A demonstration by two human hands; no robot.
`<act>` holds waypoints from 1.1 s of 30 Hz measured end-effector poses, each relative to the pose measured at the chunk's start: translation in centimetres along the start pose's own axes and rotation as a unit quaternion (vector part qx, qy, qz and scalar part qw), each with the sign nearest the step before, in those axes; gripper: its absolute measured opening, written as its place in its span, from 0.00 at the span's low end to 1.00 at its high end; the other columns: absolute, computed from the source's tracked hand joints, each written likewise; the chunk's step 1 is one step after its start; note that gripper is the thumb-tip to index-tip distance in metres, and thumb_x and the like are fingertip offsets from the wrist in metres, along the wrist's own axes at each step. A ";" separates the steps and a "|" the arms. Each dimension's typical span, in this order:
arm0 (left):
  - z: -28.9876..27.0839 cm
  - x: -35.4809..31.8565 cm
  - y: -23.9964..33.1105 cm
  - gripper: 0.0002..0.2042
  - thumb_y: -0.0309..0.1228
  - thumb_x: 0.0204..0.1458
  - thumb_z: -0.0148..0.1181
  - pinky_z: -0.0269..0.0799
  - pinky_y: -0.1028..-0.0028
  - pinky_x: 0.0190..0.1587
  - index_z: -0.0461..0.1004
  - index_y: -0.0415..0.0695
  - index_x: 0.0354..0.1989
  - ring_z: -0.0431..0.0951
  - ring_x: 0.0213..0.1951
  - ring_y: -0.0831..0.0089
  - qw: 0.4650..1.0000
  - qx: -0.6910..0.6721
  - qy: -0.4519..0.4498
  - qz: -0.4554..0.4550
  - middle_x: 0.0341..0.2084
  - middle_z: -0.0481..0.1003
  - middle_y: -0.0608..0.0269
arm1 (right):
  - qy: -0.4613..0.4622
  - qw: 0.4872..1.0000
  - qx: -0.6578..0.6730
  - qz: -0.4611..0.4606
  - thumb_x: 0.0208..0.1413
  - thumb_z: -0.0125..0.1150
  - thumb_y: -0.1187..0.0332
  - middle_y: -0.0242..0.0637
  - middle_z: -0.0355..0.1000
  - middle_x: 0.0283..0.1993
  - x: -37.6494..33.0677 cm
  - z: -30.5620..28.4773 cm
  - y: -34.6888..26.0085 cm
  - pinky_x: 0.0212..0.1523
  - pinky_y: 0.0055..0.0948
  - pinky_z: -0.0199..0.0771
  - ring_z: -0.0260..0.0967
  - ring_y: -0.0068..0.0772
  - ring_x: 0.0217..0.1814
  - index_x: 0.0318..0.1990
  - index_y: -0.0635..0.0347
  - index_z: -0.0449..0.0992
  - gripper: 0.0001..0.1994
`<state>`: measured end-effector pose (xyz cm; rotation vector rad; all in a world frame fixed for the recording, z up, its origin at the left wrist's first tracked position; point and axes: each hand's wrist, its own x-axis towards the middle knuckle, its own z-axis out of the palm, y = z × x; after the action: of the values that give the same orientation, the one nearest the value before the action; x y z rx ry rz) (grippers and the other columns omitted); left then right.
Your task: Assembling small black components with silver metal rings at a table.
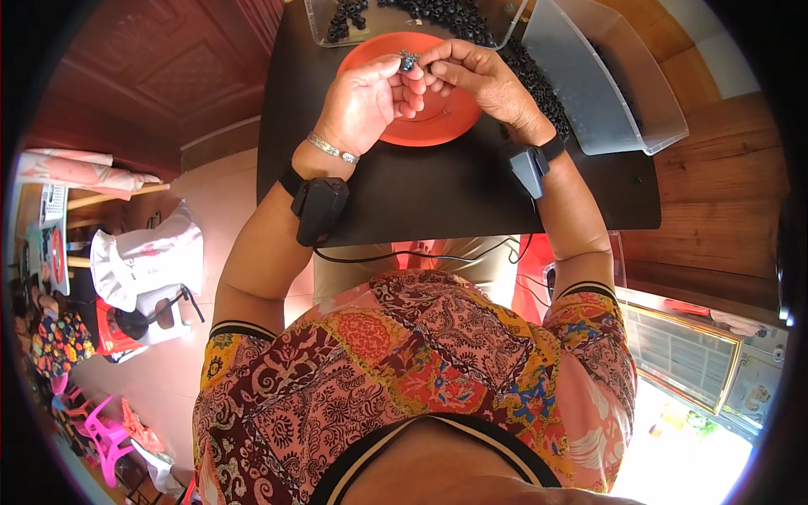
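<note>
Both my hands are raised over a round orange-red plate [433, 126] on the dark table. My left hand [362, 101] pinches a small, shiny dark piece [407, 63] between thumb and fingertips; its exact kind is too small to tell. Close beside it, my right hand [471, 80] has its thumb and index finger pressed together. Whatever sits in that right pinch is hidden by the fingers. The two sets of fingertips nearly meet above the plate. A few tiny specks lie on the plate's surface.
Behind the plate stands a clear tray [324, 38] with many small black parts. More black parts [539, 93] lie heaped on the table [404, 198] at the right, beside a translucent plastic bin [589, 93]. A black cable [396, 255] hangs between my wrist devices.
</note>
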<state>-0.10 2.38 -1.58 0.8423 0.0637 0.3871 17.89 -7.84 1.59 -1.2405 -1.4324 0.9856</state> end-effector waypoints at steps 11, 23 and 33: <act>0.7 -0.1 0.0 0.14 0.38 0.56 0.46 0.65 0.75 0.35 0.72 0.39 0.34 0.72 0.30 0.71 1.000 0.009 0.012 -0.022 0.30 0.73 0.61 | 0.037 0.999 0.012 -0.016 0.59 0.55 0.67 0.27 0.74 0.35 -0.1 -0.3 0.0 0.40 0.20 0.69 0.69 0.17 0.38 0.45 0.61 0.75 0.10; 0.8 0.0 -0.7 0.14 0.38 0.56 0.45 0.67 0.76 0.34 0.70 0.39 0.35 0.73 0.29 0.71 0.999 0.006 0.007 -0.048 0.29 0.73 0.60 | 0.034 0.996 0.000 -0.082 0.58 0.55 0.72 0.28 0.74 0.37 -0.3 0.3 -0.6 0.48 0.21 0.66 0.67 0.18 0.42 0.44 0.62 0.76 0.09; 0.5 0.0 -0.9 0.14 0.37 0.56 0.45 0.67 0.76 0.33 0.71 0.38 0.34 0.73 0.29 0.71 0.999 0.003 0.010 -0.054 0.28 0.73 0.60 | 0.025 0.992 -0.044 -0.113 0.57 0.55 0.73 0.31 0.73 0.39 -0.4 0.9 -0.7 0.47 0.22 0.69 0.69 0.22 0.42 0.44 0.63 0.76 0.09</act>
<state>0.33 1.44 -1.90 0.8382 0.1276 0.2941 16.90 -8.31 1.98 -1.1284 -1.5525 0.7407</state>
